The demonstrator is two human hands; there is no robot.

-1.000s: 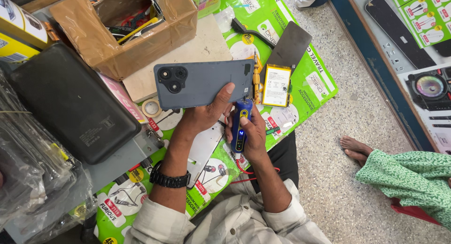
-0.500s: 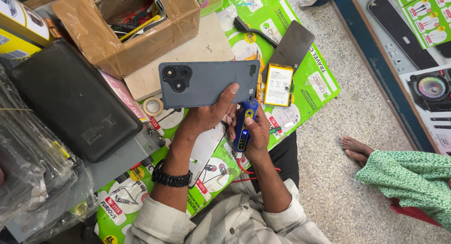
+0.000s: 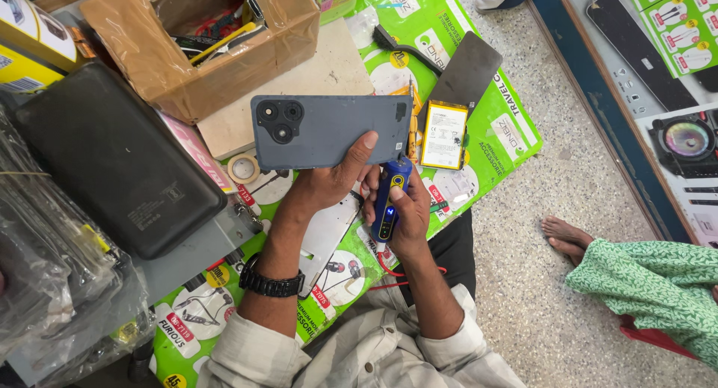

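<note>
My left hand (image 3: 329,182) holds a grey-blue phone (image 3: 321,130) by its lower edge, back side up with its camera cluster at the left end. My right hand (image 3: 407,216) grips a blue electric screwdriver (image 3: 390,197), tip pointing up to the phone's right end. A black watch is on my left wrist. A yellow-edged phone battery (image 3: 443,135) lies just right of the phone on a green printed sheet (image 3: 479,74), with a dark flat panel (image 3: 467,74) behind it.
An open cardboard box (image 3: 224,48) with tools stands at the back. A big black case (image 3: 112,160) lies left, beside plastic-wrapped goods. A tape roll (image 3: 243,167) sits under the phone. Another person's bare foot (image 3: 568,235) and green garment (image 3: 658,291) are at right.
The phone and both hands have shifted slightly; the screwdriver stays at the phone's right end.
</note>
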